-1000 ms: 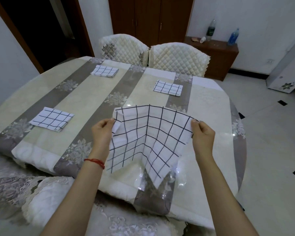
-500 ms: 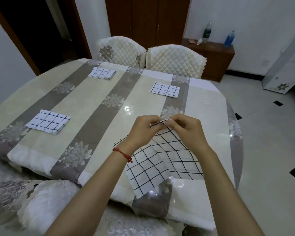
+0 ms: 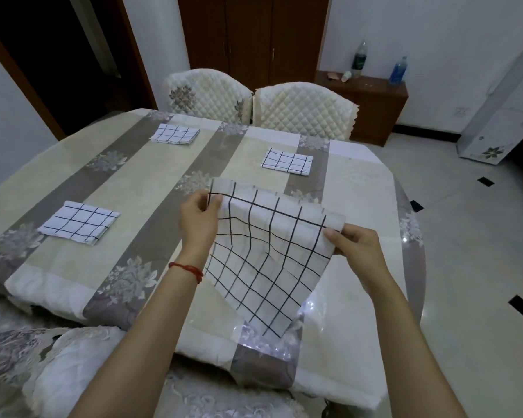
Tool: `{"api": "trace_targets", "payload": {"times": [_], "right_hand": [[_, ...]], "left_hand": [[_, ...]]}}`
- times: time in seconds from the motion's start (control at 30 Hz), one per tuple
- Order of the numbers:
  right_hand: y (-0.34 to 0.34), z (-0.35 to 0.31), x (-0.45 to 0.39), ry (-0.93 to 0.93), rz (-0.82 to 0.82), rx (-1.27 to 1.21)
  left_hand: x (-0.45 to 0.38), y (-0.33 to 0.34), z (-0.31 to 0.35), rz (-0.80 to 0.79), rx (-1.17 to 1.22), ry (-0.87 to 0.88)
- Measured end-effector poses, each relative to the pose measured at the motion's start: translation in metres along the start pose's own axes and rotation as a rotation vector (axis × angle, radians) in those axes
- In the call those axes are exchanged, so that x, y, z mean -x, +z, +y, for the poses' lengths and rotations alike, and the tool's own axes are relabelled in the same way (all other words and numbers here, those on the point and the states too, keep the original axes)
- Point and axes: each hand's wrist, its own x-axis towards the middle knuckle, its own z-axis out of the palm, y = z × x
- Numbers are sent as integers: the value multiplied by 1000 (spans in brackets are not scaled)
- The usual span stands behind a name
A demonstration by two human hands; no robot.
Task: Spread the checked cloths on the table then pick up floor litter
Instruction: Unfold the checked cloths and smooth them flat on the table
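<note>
A white cloth with black checks [image 3: 269, 260] hangs folded in half above the near side of the table [image 3: 151, 188]. My left hand [image 3: 198, 224] pinches its upper left corner. My right hand [image 3: 357, 248] pinches its upper right corner. The lower point of the cloth drapes toward the table's near edge. Three more checked cloths lie folded flat on the table: one at the left [image 3: 79, 222], one at the far left [image 3: 175, 133], one at the far middle [image 3: 287, 161].
Two quilted white chairs [image 3: 305, 111] stand at the table's far side. Another covered chair [image 3: 58, 372] is at the near left. A brown cabinet [image 3: 375, 98] with bottles stands by the back wall. White tiled floor [image 3: 465, 251] stretches to the right.
A second ago the cloth was held spread wide. My hands then came together at its top edge, folding it. Now they have moved apart again, holding the folded cloth by its two upper corners.
</note>
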Motion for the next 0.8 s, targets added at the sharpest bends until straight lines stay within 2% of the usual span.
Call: {"api": "trace_targets", "payload": {"times": [0.07, 0.13, 0.23, 0.43, 0.53, 0.67, 0.8], "right_hand": [[9, -6, -2, -8, 40, -47], [21, -13, -4, -20, 75, -75], [38, -22, -5, -42, 60, -119], [57, -27, -3, -78, -10, -109], [58, -25, -5, -49, -29, -132], [55, -21, -9, -30, -84, -92], [39, -16, -30, 43, 24, 37]], "left_hand": [[9, 2, 5, 79, -94, 13], [23, 7, 13, 61, -114, 104], [52, 20, 22, -131, -82, 178], [78, 31, 28, -405, 177, -9], [73, 28, 26, -373, 289, -111], [59, 26, 18, -336, 312, -170], [26, 19, 5, -257, 289, -226]]}}
